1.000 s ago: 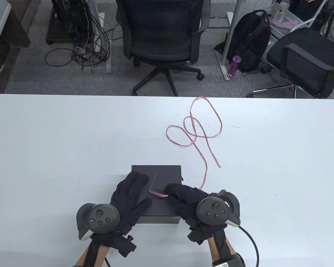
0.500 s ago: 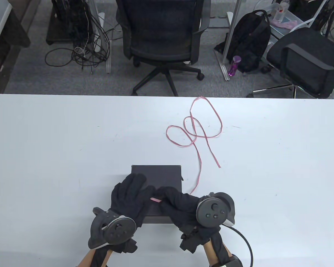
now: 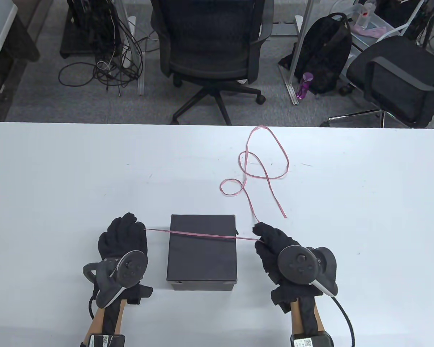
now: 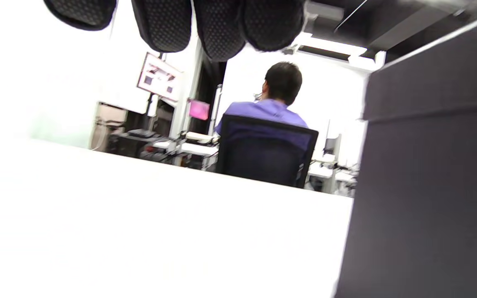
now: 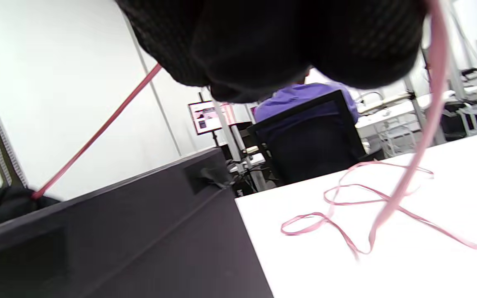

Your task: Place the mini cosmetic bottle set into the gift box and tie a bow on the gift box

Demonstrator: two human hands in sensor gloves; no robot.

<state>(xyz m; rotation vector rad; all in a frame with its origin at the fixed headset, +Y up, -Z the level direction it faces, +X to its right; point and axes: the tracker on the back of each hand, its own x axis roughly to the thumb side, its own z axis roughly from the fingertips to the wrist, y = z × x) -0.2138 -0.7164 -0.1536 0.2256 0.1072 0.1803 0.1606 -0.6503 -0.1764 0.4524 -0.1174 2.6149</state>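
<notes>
The black gift box [image 3: 201, 253] stands closed on the white table [image 3: 58, 180] near the front edge. A thin pink ribbon [image 3: 202, 235] runs taut across the box's far part, just above the lid. My left hand [image 3: 130, 226] pinches one end left of the box. My right hand [image 3: 262, 233] pinches the ribbon right of the box; the rest of the ribbon [image 3: 264, 162] trails in loops toward the table's far edge. In the right wrist view the ribbon [image 5: 97, 132] crosses above the box [image 5: 139, 231]. The box's side [image 4: 429, 186] fills the left wrist view's right. No cosmetic bottles show.
Beyond the table's far edge stand two office chairs [image 3: 213, 47], a backpack [image 3: 327, 50] and tangled cables [image 3: 105, 65] on the floor. A person in a purple shirt [image 4: 267, 109] sits in the background, facing away.
Both hands left the lid and moved apart to the box's sides, drawing the ribbon taut across it. The loose loops on the table were pulled in and shrank.
</notes>
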